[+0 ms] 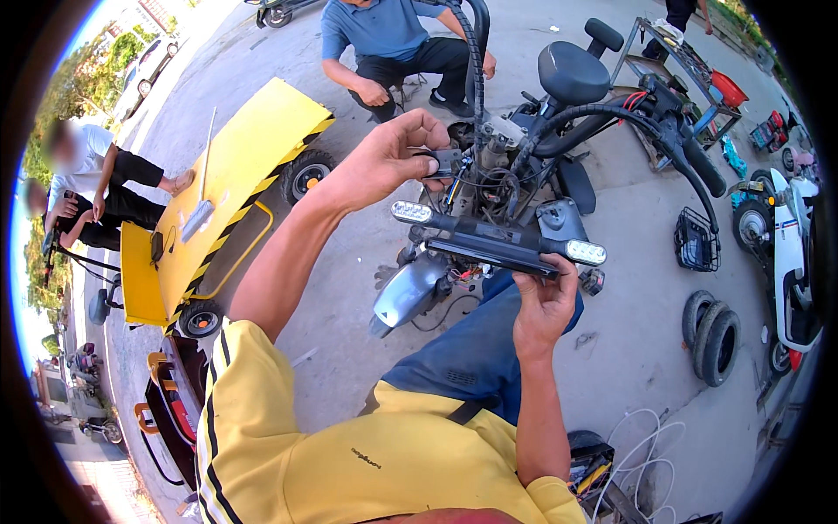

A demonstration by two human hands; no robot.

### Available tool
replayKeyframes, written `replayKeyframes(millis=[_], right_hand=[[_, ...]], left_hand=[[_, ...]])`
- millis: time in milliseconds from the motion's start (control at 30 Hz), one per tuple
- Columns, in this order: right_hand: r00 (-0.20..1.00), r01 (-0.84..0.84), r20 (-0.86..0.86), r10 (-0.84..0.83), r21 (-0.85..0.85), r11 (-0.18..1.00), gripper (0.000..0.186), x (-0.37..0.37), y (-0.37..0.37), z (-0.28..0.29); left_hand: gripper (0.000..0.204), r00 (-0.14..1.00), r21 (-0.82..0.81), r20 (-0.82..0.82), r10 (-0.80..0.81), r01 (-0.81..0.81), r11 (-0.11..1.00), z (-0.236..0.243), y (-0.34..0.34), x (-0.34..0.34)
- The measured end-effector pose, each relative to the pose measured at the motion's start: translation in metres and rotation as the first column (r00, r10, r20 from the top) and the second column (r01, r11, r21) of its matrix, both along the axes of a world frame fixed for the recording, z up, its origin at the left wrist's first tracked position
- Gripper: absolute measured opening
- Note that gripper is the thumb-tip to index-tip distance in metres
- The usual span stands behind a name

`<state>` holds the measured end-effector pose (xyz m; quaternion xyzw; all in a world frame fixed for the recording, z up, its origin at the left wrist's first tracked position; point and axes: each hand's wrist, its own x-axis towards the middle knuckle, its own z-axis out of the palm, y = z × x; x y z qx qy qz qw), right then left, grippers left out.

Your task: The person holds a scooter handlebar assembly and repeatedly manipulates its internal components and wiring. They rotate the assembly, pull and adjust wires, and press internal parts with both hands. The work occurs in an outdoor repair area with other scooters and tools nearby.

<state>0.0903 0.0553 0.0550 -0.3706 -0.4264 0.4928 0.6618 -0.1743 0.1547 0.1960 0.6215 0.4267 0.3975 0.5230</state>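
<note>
In front of me stands a partly stripped electric scooter with its steering column (499, 144) bare and its wiring exposed. My left hand (393, 162) is closed, thumb and fingers pinching a small dark metal bracket (444, 163) beside the column. Lower down, my right hand (546, 306) grips the right end of a black light bar (493, 251) between thumb and fingers. The bar lies across the scooter's front, tilted down to the right, with a clear lamp at each end. Below it, a silver front fender (408, 290) shows. Black handlebars (602, 113) rise at the upper right.
A yellow flatbed cart (236, 188) with a brush on it stands at the left, with people sitting near it. Someone in a blue shirt (371, 39) sits beyond the scooter. Loose tyres (717, 341), a wire basket (696, 240) and a white scooter (796, 262) are at the right.
</note>
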Motion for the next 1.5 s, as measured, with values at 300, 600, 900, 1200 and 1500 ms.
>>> replayKeyframes(millis=[300, 600, 900, 1200, 1500], right_hand=[[0.980, 0.071, 0.164, -0.112, 0.233, 0.970, 0.041, -0.001, -0.009, -0.037], [0.942, 0.157, 0.236, -0.240, 0.325, 0.933, 0.039, 0.005, -0.012, -0.059], [0.918, 0.163, 0.260, -0.300, 0.442, 0.882, 0.036, 0.005, -0.012, -0.053], [0.929, 0.137, 0.245, -0.277, 0.468, 0.873, 0.033, 0.006, -0.013, -0.052], [0.896, 0.131, 0.310, -0.318, 0.499, 0.857, 0.030, 0.012, -0.016, -0.051]], left_hand=[[0.019, 0.988, 0.029, -0.147, -0.044, 0.049, 0.998, -0.008, -0.004, 0.006], [0.018, 0.982, -0.062, -0.161, -0.093, 0.084, 0.995, -0.029, -0.017, 0.013], [0.011, 0.986, -0.046, -0.111, -0.124, 0.119, 0.992, -0.021, -0.042, 0.021], [0.024, 0.981, -0.105, -0.050, -0.189, 0.183, 0.977, -0.020, -0.048, 0.013], [0.033, 0.974, -0.112, 0.045, -0.222, 0.226, 0.968, -0.015, -0.050, 0.014]])
